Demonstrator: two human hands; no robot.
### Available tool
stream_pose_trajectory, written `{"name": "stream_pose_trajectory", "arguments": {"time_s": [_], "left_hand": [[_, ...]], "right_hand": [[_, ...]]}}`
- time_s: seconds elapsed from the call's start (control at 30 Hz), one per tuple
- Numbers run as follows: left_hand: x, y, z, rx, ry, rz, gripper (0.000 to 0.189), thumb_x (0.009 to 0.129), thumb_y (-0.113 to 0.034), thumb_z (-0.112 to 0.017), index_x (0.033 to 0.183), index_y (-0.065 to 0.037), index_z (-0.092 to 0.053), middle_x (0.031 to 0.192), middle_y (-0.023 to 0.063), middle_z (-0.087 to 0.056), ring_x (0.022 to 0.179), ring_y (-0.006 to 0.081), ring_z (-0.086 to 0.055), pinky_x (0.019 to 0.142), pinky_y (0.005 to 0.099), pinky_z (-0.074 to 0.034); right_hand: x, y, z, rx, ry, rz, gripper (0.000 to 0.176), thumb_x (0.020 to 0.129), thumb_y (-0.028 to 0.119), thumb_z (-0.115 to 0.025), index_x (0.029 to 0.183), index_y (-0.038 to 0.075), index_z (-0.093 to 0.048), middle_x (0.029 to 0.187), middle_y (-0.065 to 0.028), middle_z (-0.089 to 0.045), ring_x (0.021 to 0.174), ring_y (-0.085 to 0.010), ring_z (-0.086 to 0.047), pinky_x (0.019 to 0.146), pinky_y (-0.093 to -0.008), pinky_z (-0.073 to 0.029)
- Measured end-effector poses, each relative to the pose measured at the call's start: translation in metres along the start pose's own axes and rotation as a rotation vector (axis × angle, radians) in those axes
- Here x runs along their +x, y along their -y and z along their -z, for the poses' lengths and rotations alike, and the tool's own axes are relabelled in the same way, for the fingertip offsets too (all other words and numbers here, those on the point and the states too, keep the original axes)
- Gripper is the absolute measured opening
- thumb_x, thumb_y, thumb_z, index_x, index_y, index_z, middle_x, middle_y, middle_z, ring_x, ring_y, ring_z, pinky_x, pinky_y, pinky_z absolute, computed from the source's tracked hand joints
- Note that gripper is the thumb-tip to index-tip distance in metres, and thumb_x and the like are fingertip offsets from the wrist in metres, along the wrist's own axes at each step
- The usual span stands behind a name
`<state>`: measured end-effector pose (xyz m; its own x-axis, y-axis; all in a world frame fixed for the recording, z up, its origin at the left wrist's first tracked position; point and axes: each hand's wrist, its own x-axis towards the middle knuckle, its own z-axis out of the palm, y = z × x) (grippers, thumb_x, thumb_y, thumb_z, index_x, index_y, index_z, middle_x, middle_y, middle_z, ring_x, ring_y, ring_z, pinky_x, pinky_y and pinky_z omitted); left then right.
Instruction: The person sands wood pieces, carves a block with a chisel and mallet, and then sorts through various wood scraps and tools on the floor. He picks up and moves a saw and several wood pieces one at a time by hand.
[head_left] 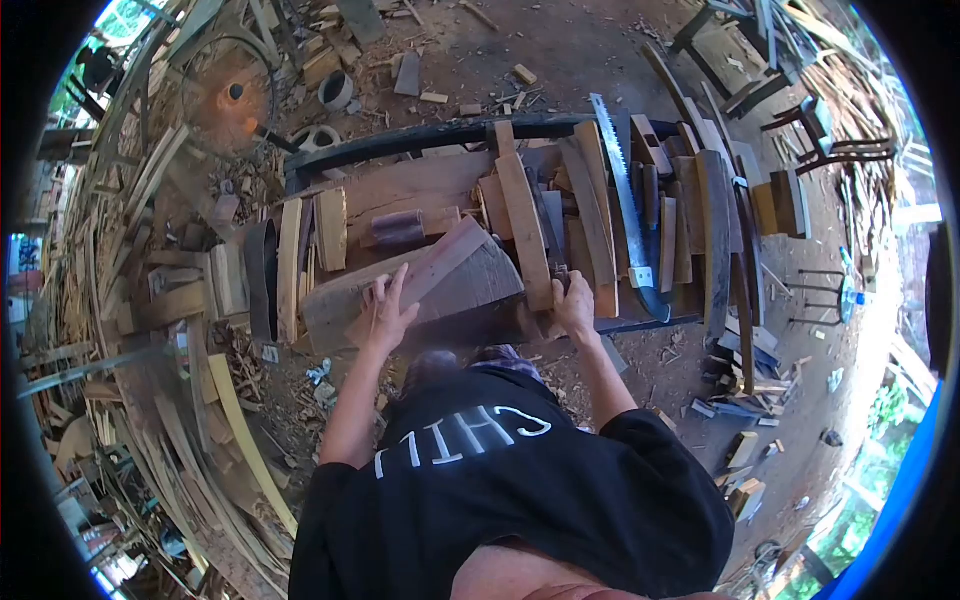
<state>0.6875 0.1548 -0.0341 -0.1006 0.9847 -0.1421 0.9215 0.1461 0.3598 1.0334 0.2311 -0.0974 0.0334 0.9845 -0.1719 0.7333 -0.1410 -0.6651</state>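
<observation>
My left hand [385, 308] lies with fingers spread on a wide, weathered wooden board [465, 282] at the near edge of the workbench. A narrower reddish-brown strip of wood [440, 258] lies slantwise across that board, close to my left fingertips. My right hand [573, 305] is closed at the board's right end, its fingers wrapped around a small dark object whose kind I cannot tell. Beside this hand a long brown wood piece [525, 215] lies lengthwise away from me. A handsaw [622, 190] with a toothed pale blade and dark handle rests farther right.
The workbench [400, 178] also carries several curved wood pieces [715, 230], a wooden hand plane [652, 147] and a brown cylindrical block [398, 228]. Offcuts and shavings [740, 365] litter the floor. Stacked timber [185, 430] stands left; a dark chair [830, 135] is at far right.
</observation>
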Motion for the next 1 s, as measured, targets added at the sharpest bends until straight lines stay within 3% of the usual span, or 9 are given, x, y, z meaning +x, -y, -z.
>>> {"name": "stream_pose_trajectory", "arguments": {"time_s": [0.1,0.2,0.33,0.5,0.53,0.63,0.7,0.9,1.0], "left_hand": [[0.003,0.0,0.011,-0.02,0.084,0.038,0.082,0.077,-0.021,-0.073,0.147,-0.029,-0.032,0.127,0.0106,-0.044,0.12,0.035,-0.041,0.1,0.0499,-0.035],[0.007,0.012,0.013,-0.029,0.118,-0.013,0.081,0.076,-0.021,-0.073,0.146,-0.028,-0.034,0.129,0.009,-0.043,0.121,0.0327,-0.041,0.101,0.0492,-0.034],[0.008,0.019,0.012,-0.009,0.11,0.004,0.079,0.075,-0.022,-0.074,0.144,-0.026,-0.037,0.129,0.0095,-0.044,0.12,0.0329,-0.043,0.1,0.049,-0.035],[0.003,0.015,0.002,-0.046,-0.049,-0.045,0.073,0.073,-0.027,-0.077,0.137,-0.019,-0.043,0.125,0.0121,-0.047,0.118,0.0341,-0.043,0.098,0.0498,-0.036],[0.003,0.015,0.003,-0.037,-0.065,-0.021,0.073,0.073,-0.027,-0.077,0.137,-0.019,-0.043,0.125,0.0121,-0.047,0.118,0.0341,-0.043,0.098,0.0498,-0.036],[-0.001,0.021,0.003,-0.072,-0.054,0.026,0.068,0.071,-0.028,-0.079,0.131,-0.016,-0.048,0.118,0.0129,-0.047,0.114,0.0354,-0.044,0.097,0.0509,-0.037],[-0.006,0.031,0.001,-0.106,-0.057,0.041,0.066,0.07,-0.031,-0.08,0.127,-0.015,-0.05,0.114,0.013,-0.047,0.111,0.0363,-0.045,0.097,0.0517,-0.038],[-0.023,0.087,0.01,-0.256,-0.248,0.097,0.064,0.071,-0.033,-0.078,0.125,-0.011,-0.051,0.112,0.0152,-0.049,0.107,0.0367,-0.05,0.093,0.047,-0.043],[-0.031,0.113,0.023,-0.287,-0.364,0.164,0.064,0.07,-0.031,-0.078,0.124,-0.01,-0.05,0.112,0.0169,-0.051,0.103,0.0386,-0.052,0.09,0.0475,-0.045]], "right_hand": [[0.001,0.005,0.008,0.121,-0.016,0.075,0.019,0.089,0.015,-0.06,0.091,-0.001,-0.05,0.085,-0.025,-0.059,0.083,-0.043,-0.059,0.072,-0.0499,-0.045],[-0.002,0.012,0.018,0.241,-0.014,0.05,0.015,0.091,0.01,-0.059,0.092,0.002,-0.047,0.077,-0.0205,-0.057,0.073,-0.0369,-0.059,0.066,-0.0422,-0.045],[-0.013,0.025,0.026,0.271,-0.035,0.053,0.014,0.093,0.013,-0.058,0.097,0.002,-0.05,0.081,-0.0198,-0.061,0.071,-0.0332,-0.061,0.066,-0.0397,-0.047],[-0.022,0.036,0.017,0.281,-0.102,0.116,0.018,0.095,0.016,-0.057,0.106,0.003,-0.053,0.086,-0.0196,-0.064,0.078,-0.0308,-0.064,0.071,-0.0371,-0.049],[-0.023,0.041,0.017,0.3,-0.072,0.097,0.021,0.096,0.02,-0.057,0.107,0.002,-0.053,0.086,-0.0147,-0.064,0.078,-0.0191,-0.058,0.071,-0.032,-0.048],[-0.026,0.049,0.008,0.28,-0.06,0.121,0.02,0.097,0.021,-0.056,0.101,0.002,-0.054,0.076,-0.0077,-0.058,0.069,-0.0145,-0.053,0.063,-0.0314,-0.045],[-0.031,0.06,0.002,0.298,-0.007,0.084,0.019,0.097,0.022,-0.056,0.1,0.003,-0.054,0.078,-0.0121,-0.06,0.07,-0.0196,-0.056,0.067,-0.0346,-0.047],[-0.048,0.092,-0.015,0.263,0.015,0.141,0.019,0.096,0.022,-0.057,0.096,0.003,-0.054,0.072,-0.0073,-0.057,0.064,-0.014,-0.052,0.059,-0.0313,-0.045],[-0.061,0.098,-0.028,0.247,0.021,0.134,0.018,0.095,0.02,-0.058,0.096,0.003,-0.054,0.074,-0.0069,-0.056,0.066,-0.0144,-0.051,0.062,-0.0318,-0.045]]}}
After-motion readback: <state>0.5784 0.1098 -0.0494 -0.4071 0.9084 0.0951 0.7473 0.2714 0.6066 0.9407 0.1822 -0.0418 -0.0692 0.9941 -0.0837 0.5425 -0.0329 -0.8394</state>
